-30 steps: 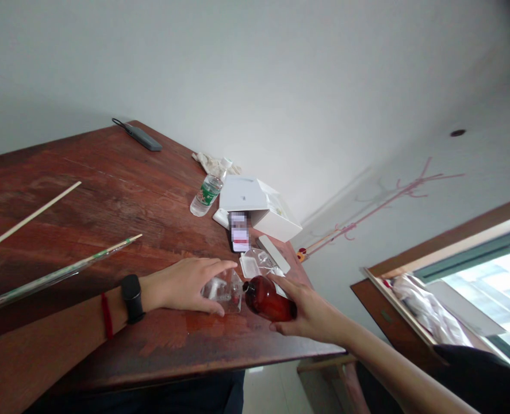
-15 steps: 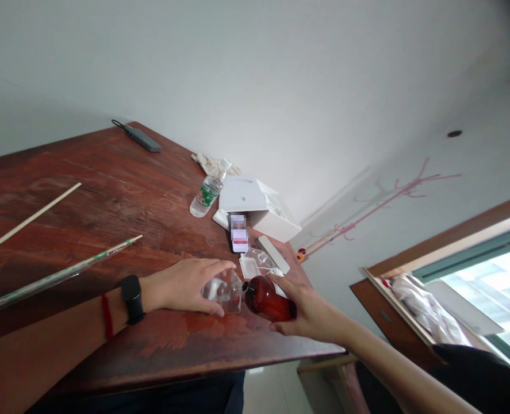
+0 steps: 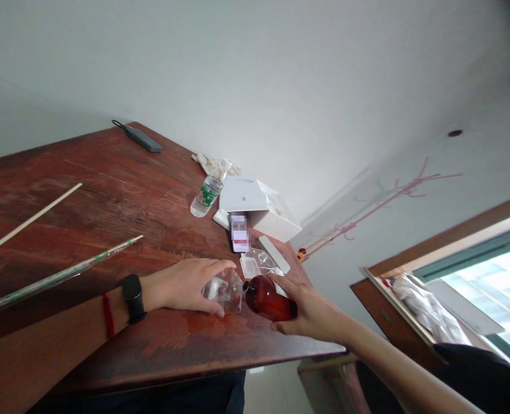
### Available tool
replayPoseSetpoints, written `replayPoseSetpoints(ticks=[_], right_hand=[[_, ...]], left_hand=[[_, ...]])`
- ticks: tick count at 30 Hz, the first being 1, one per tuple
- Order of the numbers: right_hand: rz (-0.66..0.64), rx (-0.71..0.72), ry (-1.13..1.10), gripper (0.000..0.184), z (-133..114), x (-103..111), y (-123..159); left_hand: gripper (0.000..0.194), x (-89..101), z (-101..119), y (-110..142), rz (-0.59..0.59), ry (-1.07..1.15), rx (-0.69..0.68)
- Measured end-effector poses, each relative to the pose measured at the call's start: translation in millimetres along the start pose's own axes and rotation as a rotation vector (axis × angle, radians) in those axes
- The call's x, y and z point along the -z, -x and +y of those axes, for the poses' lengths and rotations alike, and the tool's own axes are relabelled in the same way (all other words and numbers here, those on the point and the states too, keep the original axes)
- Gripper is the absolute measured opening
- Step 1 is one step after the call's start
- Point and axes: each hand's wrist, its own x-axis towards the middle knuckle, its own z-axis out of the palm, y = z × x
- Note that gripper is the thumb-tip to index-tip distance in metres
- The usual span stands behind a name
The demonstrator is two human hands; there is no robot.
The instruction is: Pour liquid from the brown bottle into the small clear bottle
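Note:
My left hand (image 3: 181,284) rests on the wooden table (image 3: 108,195) with its fingers wrapped round a small clear glass (image 3: 225,290). A black watch and a red band sit on that wrist. My right hand (image 3: 313,313) grips a brown bottle (image 3: 268,299), tipped on its side with its neck at the rim of the glass. Reddish liquid shows at the bottom of the glass.
Behind the hands lie a phone (image 3: 239,233), a small white tray (image 3: 250,265), a white box (image 3: 259,207) and a water bottle (image 3: 207,192). Two long sticks (image 3: 60,276) lie on the left. A dark case (image 3: 141,138) is at the far edge.

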Motion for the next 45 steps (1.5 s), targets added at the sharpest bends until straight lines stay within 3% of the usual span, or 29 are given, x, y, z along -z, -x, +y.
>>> replayPoseSetpoints(ticks=[45], right_hand=[[-0.040, -0.025, -0.008, 0.092, -13, 9, -3]], left_hand=[[0.097, -1.0, 1, 1, -0.004, 0.005, 0.007]])
